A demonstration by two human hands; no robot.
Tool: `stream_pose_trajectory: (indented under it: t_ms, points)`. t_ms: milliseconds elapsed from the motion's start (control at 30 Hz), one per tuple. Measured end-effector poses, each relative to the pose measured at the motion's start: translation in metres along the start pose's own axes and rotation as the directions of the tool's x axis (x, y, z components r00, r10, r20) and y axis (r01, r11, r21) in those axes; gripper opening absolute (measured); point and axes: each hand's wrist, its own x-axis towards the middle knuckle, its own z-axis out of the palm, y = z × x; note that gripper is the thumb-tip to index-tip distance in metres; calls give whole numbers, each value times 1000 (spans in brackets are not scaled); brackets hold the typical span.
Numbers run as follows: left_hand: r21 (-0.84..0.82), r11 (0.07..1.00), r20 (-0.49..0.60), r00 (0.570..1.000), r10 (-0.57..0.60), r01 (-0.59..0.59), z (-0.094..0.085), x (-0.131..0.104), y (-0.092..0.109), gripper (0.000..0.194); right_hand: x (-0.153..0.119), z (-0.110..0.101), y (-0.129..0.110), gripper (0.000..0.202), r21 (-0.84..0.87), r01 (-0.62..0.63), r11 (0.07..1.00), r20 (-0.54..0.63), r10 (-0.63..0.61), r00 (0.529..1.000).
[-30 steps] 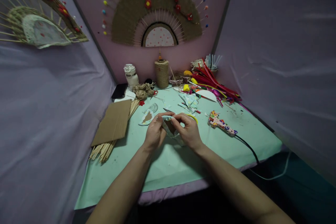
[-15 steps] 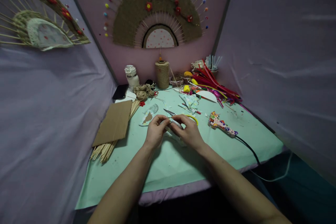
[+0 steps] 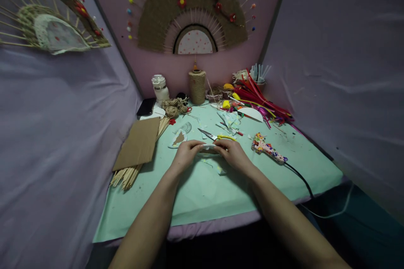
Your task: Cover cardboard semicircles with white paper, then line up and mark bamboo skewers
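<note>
Left hand [image 3: 184,155] and right hand [image 3: 236,155]: fingers of both grasp opposite ends of one cloth-edged cardboard piece [image 3: 208,147], slightly below the frame's centre. One pair of yellow-handled scissors [image 3: 215,137] lies just beyond. One lidded jar [image 3: 160,90], left of upper centre, contains white material. One cup [image 3: 260,84], upper right, holds several translucent sticks [image 3: 259,71]. One glue gun [image 3: 269,150] lies at right. Protractor [image 3: 187,127] markings: too small to read.

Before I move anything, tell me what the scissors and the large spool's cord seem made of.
Scissors: blades likely steel, by their grey metallic look; handles probably plastic, being smooth, solid yellow. Cord: matte natural fibre, perhaps jute, by its tan windings.
</note>
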Motion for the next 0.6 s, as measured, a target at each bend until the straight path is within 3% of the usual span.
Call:
stream_pose_trajectory:
  t_ms: [167,300,400,600]
  points:
    - [313,945,63,995,78,-94,-8,0,-2,11,-2,8,6,14,-37,19,999,19,-18,1000]
    - [489,855,179,979,96,-173,-13,2,0,19,-3,9,8,14,-44,37,998,24,-36,999]
    - [544,816,235,969,77,-197,-15,3,-1,22,-3,8,9,14,-31,33,999,24,-32,999]
    - [513,839,243,968,60,-181,-12,3,-4,18,-6,7,8,13,31,15,999,25,-15,1000]
